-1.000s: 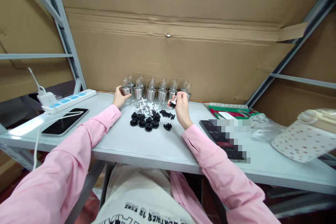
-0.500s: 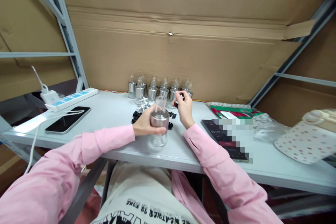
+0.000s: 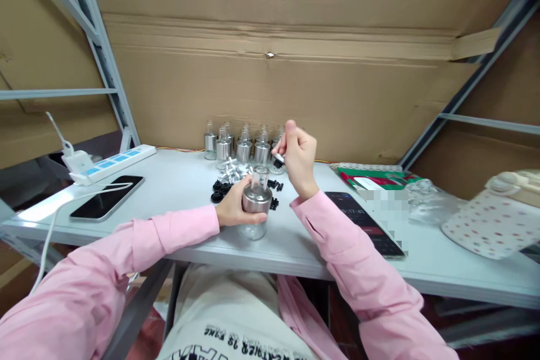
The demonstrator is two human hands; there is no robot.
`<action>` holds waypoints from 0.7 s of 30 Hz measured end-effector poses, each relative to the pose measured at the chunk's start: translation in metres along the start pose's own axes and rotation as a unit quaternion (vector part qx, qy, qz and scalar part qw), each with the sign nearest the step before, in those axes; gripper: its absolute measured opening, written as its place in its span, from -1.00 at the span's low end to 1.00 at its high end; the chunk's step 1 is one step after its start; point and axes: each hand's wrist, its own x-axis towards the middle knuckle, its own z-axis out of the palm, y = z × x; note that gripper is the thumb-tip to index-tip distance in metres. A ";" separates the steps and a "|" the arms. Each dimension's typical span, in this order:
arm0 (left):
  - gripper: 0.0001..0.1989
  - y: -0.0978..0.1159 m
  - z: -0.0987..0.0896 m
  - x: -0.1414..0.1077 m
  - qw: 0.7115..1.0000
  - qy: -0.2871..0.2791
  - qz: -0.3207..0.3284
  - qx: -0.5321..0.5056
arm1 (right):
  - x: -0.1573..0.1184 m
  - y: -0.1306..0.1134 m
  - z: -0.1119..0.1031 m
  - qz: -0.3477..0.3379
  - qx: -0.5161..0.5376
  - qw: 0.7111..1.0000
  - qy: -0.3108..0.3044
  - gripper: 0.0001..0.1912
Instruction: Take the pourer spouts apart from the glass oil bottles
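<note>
My left hand is wrapped round a clear glass bottle with a silver metal band. The bottle stands upright near the table's front edge, its narrow neck uncovered. Just right of the neck and higher up, my right hand is closed with the thumb on top. From its fingers, black end down, pokes a small black fitting with a pale top; most of it is hidden. Behind the bottle lie silver-white spout-like pieces, black ring-shaped caps and several small black pieces.
Several matching bottles stand in rows by the cardboard wall. At left are a power strip and a phone with a cable. Another phone, a clear plastic bag and a dotted pouch lie at right.
My right hand has turned so its thumb points up, and the black fitting now shows beyond its fingers. The bottle in my left hand has come down slightly and sits more upright.
</note>
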 end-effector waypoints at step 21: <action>-0.48 -0.001 0.000 -0.002 1.000 -0.013 -0.020 -0.016 | 0.009 -0.046 0.005 -0.031 0.016 0.937 -0.348 -0.58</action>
